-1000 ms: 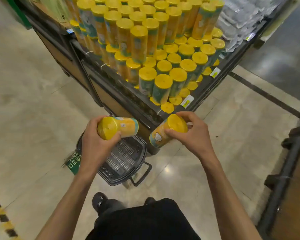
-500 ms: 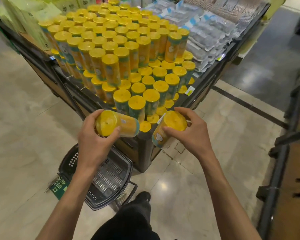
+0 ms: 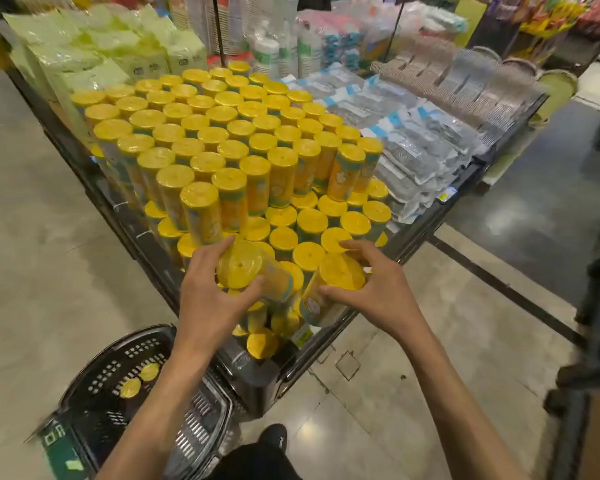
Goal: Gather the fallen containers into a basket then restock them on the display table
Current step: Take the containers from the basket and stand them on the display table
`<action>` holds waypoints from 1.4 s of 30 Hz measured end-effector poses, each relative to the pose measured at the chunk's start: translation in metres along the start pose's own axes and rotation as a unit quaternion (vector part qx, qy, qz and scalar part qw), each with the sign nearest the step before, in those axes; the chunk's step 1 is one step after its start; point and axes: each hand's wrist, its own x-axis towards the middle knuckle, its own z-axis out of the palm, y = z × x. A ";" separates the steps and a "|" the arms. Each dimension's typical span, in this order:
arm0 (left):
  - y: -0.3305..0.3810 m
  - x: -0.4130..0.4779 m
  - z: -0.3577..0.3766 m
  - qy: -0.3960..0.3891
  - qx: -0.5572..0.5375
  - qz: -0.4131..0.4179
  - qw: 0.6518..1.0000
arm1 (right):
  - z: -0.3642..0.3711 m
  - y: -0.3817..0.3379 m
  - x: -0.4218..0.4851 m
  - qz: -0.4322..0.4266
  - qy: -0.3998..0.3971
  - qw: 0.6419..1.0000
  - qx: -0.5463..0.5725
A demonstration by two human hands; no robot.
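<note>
1. Low on the left, the black plastic shopping basket [image 3: 94, 393] sits on the floor just beside the table's corner. Two yellow discs [image 3: 130, 388] show inside it. I take them for lids of containers not yet restocked.
2. My left hand [image 3: 208, 299] has its fingers wrapped round a yellow-lidded cylindrical container [image 3: 250, 268]. The thumb lies against the lid's lower edge. The container lies tilted, lid toward me, above the table's near corner.
3. Just beyond that hand stands the tall upper tier of stacked yellow containers [image 3: 281, 181]. I would turn the left container upright before lowering it, keeping my knuckles off that tier, since one nudge could topple several.
4. My right hand [image 3: 385, 292] pinches a second yellow-lidded container [image 3: 329, 285] at its lid end, with fingers spread over the top and thumb beneath. It leans with its base down toward the corner.
5. I would seat them one at a time, each base flat and centred on a lid of the low front row [image 3: 312, 220]. I'd let go only once it stands steady.
6. The dark-framed display table [image 3: 257, 382] has its rim close by, so I'd place them inward, not at the edge.
7. Clear plastic packs [image 3: 413, 157] fill the right side.
</note>
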 end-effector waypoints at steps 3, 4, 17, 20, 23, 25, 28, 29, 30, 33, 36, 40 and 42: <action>0.004 0.027 0.023 -0.010 0.024 -0.005 1.000 | -0.012 0.006 0.042 -0.022 -0.022 0.999 -0.027; 0.004 0.035 0.029 -0.020 0.036 -0.002 0.999 | -0.016 0.009 0.056 -0.032 -0.030 0.999 -0.031; 0.020 0.129 0.110 -0.001 0.152 -0.026 0.988 | -0.045 0.056 0.233 -0.159 -0.153 0.973 -0.075; 0.023 0.148 0.131 0.028 0.167 -0.037 0.985 | -0.048 0.063 0.270 -0.195 -0.189 0.961 -0.062; 0.024 0.160 0.150 0.050 0.211 -0.033 0.976 | -0.047 0.068 0.297 -0.227 -0.223 0.946 -0.059; 0.029 0.167 0.160 0.061 0.236 -0.041 0.969 | -0.045 0.070 0.311 -0.251 -0.243 0.934 -0.073; 0.036 0.178 0.174 0.066 0.255 -0.063 0.963 | -0.041 0.075 0.329 -0.299 -0.261 0.912 -0.106; 0.039 0.181 0.178 0.065 0.256 -0.068 0.962 | -0.040 0.075 0.333 -0.308 -0.263 0.908 -0.112; 0.041 0.184 0.182 0.066 0.257 -0.072 0.962 | -0.039 0.076 0.337 -0.314 -0.264 0.905 -0.116; 0.045 0.191 0.192 0.068 0.267 -0.084 0.958 | -0.036 0.080 0.348 -0.318 -0.267 0.901 -0.121; 0.044 0.196 0.200 0.068 0.273 -0.115 0.953 | -0.034 0.087 0.355 -0.317 -0.270 0.901 -0.117; 0.042 0.198 0.211 0.080 0.261 -0.143 0.951 | -0.031 0.094 0.358 -0.327 -0.249 0.904 -0.119; 0.042 0.199 0.213 0.088 0.256 -0.153 0.950 | -0.030 0.093 0.358 -0.340 -0.242 0.899 -0.133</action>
